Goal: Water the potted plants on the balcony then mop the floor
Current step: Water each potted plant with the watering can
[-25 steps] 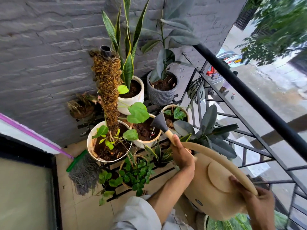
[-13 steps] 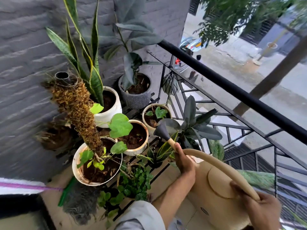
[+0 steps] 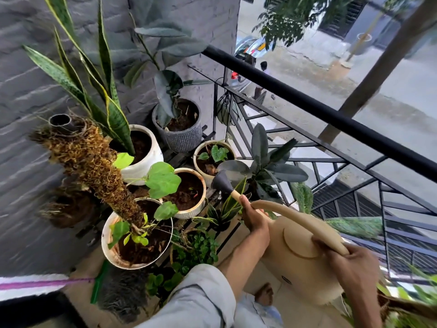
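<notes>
Watering can held in both hands over the pots.
I see the left hand (image 3: pixel 254 217) gripping the spout of the watering can (image 3: pixel 305 263); right hand (image 3: pixel 352 268) grips its handle; rose (image 3: pixel 221 182) just beyond left grip, above cream pot (image 3: pixel 189 190).

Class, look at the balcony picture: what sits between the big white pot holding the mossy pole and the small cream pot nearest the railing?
In the head view, the round pot of bare dark soil sits between the moss-pole pot and the small cream pot.
</notes>
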{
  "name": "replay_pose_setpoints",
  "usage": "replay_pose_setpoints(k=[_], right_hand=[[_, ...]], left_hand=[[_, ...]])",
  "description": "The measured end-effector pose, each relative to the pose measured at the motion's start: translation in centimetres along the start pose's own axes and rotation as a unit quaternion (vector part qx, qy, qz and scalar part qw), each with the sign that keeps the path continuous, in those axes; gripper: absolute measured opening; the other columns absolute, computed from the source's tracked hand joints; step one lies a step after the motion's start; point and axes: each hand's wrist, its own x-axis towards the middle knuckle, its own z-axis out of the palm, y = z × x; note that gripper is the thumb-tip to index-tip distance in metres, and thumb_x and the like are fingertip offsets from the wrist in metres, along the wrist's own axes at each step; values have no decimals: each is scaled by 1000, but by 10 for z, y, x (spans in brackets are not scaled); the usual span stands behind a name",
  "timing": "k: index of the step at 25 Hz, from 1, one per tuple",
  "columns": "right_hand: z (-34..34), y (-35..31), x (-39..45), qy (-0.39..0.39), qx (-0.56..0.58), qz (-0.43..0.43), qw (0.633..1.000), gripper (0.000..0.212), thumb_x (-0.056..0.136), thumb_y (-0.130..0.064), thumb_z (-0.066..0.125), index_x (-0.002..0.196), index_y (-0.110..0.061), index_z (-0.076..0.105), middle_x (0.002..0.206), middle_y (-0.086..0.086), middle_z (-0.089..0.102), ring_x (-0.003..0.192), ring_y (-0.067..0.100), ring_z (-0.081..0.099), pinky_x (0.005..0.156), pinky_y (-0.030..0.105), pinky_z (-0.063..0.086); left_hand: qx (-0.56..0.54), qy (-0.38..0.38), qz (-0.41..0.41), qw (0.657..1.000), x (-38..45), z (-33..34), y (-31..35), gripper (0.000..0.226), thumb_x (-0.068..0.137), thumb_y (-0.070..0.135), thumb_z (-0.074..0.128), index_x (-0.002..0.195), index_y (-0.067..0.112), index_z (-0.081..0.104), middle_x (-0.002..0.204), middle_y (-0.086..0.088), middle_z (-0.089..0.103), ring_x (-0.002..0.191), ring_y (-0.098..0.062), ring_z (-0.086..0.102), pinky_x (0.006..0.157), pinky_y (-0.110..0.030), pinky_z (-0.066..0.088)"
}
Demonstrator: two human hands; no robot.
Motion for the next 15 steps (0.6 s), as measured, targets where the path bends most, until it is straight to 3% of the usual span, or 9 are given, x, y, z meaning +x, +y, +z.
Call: replay_pose_setpoints(k=[2, 4, 7, 8, 11, 15], right_hand=[[1, 1, 4, 4, -5, -6, 1000, 42, 71, -53, 88, 90, -16, 85, 48, 3, 65, 53, 26, 62, 49, 31, 46], [1, 1, 7, 0, -13, -8, 1000, 42, 72, -52, 88, 89, -14, 85, 46, 3, 63, 49, 25, 60, 47, 27, 41], [1, -1, 7, -6, -13, 1, 1000, 39, 73, -55, 86, 86, -19, 84, 48, 2, 64, 50, 26, 62, 47, 26, 40], [0, -3, 7, -6, -11, 4, 1000, 37, 73, -55, 86, 86, -20, 84, 49, 2, 65, 51, 26, 62, 48, 28, 41], [-2, -7, 8, -7, -15, 2, 1000, 35, 73, -54, 87, 88, -22, 84, 54, 1, 67, 56, 24, 63, 49, 30, 42], [-5, -5, 9, 4, -13, 14, 1000, 41, 69, -56, 88, 93, -23, 86, 61, 3, 70, 63, 22, 63, 52, 34, 45]], left_hand=[[9, 9, 7, 1000, -2, 2, 3, 139, -4, 106, 45, 95, 13, 72, 86, -11, 70, 76, -28, 69, 70, -33, 56], [4, 11, 5, 1000, -2, 3, 5, 140, 6, 106, 47, 104, 9, 73, 88, -10, 70, 75, -27, 69, 70, -32, 57], [8, 6, -9, 1000, -5, 6, 4, 116, 54, 99, 55, 114, 2, 72, 82, -8, 67, 70, -25, 66, 69, -32, 55], [7, 8, -8, 1000, -5, 7, 4, 115, 52, 100, 55, 108, 1, 72, 79, -7, 66, 68, -24, 65, 66, -31, 54], [-1, 28, 6, 1000, 4, 6, -5, 134, 2, 106, 46, 93, 10, 69, 72, -4, 63, 62, -21, 63, 58, -28, 52], [6, 20, 28, 999, 7, 0, -13, 137, 0, 108, 43, 93, 11, 70, 59, 1, 59, 50, -18, 58, 51, -25, 50]])
